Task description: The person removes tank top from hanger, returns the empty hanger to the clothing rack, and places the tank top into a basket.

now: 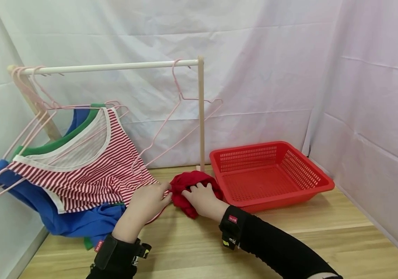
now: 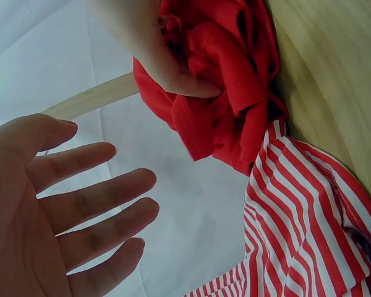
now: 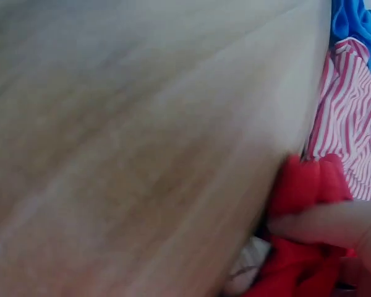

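A crumpled red garment (image 1: 189, 179) lies on the wooden table against the red basket; its kind is hidden by the folds. My right hand (image 1: 205, 201) grips it from above, fingers sunk into the cloth (image 3: 306, 185). Just left of it is my left hand (image 1: 147, 203), in front of a red-and-white striped tank top (image 1: 125, 159). In the left wrist view the left hand (image 2: 80, 210) has its fingers spread and nearly straight, holding nothing. The striped top hangs on a pink hanger (image 1: 28, 143), its lower edge reaching the table beside the red garment.
Behind the hands stands a rack with a white rod (image 1: 115, 66) and wooden posts (image 1: 201, 116). A bare pink hanger (image 1: 164, 124) hangs at its right end. Blue (image 1: 62, 223) and green (image 1: 57, 144) garments hang behind the striped top. The red plastic basket (image 1: 275, 203) sits at right.
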`<state>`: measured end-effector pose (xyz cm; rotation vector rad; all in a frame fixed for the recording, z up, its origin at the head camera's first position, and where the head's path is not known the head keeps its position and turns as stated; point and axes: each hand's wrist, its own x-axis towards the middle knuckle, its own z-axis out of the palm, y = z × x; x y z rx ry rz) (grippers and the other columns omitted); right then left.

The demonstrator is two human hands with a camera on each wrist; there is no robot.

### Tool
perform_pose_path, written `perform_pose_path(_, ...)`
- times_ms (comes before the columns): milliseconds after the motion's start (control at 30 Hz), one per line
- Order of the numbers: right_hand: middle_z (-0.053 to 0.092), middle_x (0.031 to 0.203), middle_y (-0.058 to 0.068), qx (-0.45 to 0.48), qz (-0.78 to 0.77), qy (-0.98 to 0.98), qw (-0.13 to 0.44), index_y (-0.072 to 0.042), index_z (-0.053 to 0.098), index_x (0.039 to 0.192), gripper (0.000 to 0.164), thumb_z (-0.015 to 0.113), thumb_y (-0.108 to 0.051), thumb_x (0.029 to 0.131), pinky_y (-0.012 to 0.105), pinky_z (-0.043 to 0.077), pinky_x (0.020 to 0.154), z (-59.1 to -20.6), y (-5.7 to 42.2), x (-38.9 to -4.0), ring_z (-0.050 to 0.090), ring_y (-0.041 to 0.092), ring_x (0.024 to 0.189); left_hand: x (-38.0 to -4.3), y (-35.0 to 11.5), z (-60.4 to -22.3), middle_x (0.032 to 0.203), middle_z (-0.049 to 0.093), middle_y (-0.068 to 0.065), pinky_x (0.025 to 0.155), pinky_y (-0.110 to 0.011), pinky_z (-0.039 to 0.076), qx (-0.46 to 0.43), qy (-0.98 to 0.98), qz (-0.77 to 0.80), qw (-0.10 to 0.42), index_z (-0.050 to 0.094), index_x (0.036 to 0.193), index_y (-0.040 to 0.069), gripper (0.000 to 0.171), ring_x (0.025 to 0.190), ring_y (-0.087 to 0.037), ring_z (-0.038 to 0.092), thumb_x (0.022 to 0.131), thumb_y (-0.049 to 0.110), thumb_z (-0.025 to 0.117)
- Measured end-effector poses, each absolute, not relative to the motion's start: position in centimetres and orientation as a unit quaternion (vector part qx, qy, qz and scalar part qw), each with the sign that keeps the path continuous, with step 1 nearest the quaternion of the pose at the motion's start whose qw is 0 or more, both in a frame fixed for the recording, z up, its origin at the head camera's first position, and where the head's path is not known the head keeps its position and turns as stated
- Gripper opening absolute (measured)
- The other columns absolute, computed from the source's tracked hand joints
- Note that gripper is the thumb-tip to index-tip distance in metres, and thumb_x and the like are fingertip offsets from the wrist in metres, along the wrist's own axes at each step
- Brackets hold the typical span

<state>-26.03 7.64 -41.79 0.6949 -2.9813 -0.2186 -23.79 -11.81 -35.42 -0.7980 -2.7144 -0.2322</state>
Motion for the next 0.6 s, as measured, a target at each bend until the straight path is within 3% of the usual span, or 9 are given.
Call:
perform_pose_path(133,0.063,0.119,0.004,0.220,-0.040,-0.974,0.047,-0.029,0.061,0.123,0.028,0.064,-0.026,0.095,0.057,0.045,0.084,-41.8,7.4,-26.1,0.054,0.028,0.111,-23.7,-12.2,-35.3,0.082,0.069,0.000,0.057,-0.038,0.050,-0.281,-0.944,-0.075,0.158,0.068,0.100,0.016,0.014,0.074,-0.021,0.067,0.090,0.025,0.066)
perform_pose_path(367,0.065,0.113,0.001,0.219,0.023,-0.975,0.033,-0.028,0.064,0.119,0.030,0.069,-0.018,0.090,0.055,0.047,0.083,-40.1,7.8,-25.3,0.056,0.026,0.108,-23.0,-12.8,-34.6,0.073,0.063,0.002,0.049,-0.033,0.045,-0.282,-0.939,-0.072,0.181,0.068,0.100,0.016,0.013,0.065,-0.019,0.063,0.090,0.023,0.066)
perform_pose_path(600,0.065,0.105,-0.003,0.221,0.150,-0.964,0.023,-0.021,0.063,0.117,0.035,0.071,-0.008,0.085,0.035,0.049,0.080,-37.0,8.9,-24.2,0.057,0.014,0.096,-22.1,-12.8,-33.5,0.080,0.068,-0.002,0.050,-0.033,0.047,-0.285,-0.930,-0.083,0.215,0.069,0.102,0.013,0.017,0.070,-0.021,0.065,0.088,0.023,0.069)
